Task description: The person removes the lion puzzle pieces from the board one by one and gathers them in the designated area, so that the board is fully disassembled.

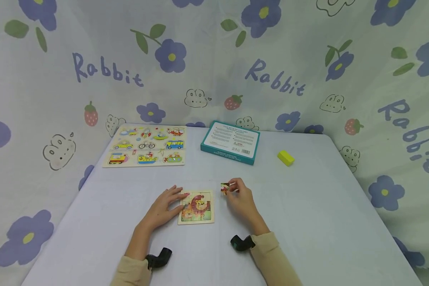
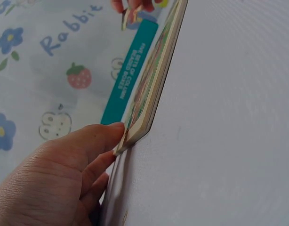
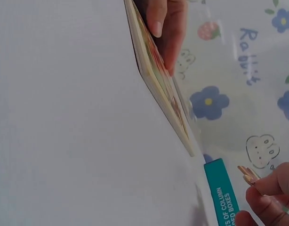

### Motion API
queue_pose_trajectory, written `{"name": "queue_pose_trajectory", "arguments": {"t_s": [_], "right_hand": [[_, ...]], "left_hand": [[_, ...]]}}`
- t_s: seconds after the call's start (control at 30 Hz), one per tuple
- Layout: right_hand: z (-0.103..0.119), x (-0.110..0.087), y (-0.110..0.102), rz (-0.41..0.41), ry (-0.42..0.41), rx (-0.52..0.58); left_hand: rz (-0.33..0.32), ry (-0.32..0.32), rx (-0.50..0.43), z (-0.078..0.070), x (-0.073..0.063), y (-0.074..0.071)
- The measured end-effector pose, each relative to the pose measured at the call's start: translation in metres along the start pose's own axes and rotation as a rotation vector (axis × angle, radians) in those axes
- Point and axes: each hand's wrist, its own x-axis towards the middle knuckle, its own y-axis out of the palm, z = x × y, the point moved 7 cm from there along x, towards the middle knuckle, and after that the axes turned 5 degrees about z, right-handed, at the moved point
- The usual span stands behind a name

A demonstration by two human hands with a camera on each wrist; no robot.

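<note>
A square wooden jigsaw puzzle (image 1: 207, 216) with a lion picture lies flat on the table in the head view. My left hand (image 1: 164, 207) rests on its left side, fingers spread and fairly straight, hiding part of the picture. In the left wrist view the thumb (image 2: 104, 137) touches the board's corner. Right of the board, my right hand (image 1: 241, 198) pinches a small printed jigsaw piece (image 1: 224, 187) between thumb and fingers, just above the table. The right wrist view shows the piece (image 3: 249, 175) edge-on; whether it is one piece or two stacked, I cannot tell.
At the back left lies a vehicle peg puzzle board (image 1: 148, 145). A teal and white box (image 1: 230, 142) lies at the back middle, with a yellow block (image 1: 286, 158) to its right. A printed curtain (image 1: 207, 79) hangs behind the white table (image 1: 329, 222).
</note>
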Motion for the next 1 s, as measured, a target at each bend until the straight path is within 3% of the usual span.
{"name": "queue_pose_trajectory", "arguments": {"t_s": [0.2,0.4,0.8,1.0], "right_hand": [[-0.004,0.000,-0.014,-0.038,-0.007,0.005],[-0.018,0.000,-0.025,-0.058,0.083,0.016],[-0.038,-0.003,-0.047,-0.136,0.174,-0.047],[-0.048,-0.005,-0.057,-0.153,0.215,-0.131]], "left_hand": [[0.007,-0.007,0.006,0.000,0.000,0.000],[0.001,0.003,0.009,-0.001,0.001,0.000],[-0.004,0.011,0.004,-0.001,0.001,-0.001],[-0.005,0.016,0.001,-0.001,0.001,0.000]]}}
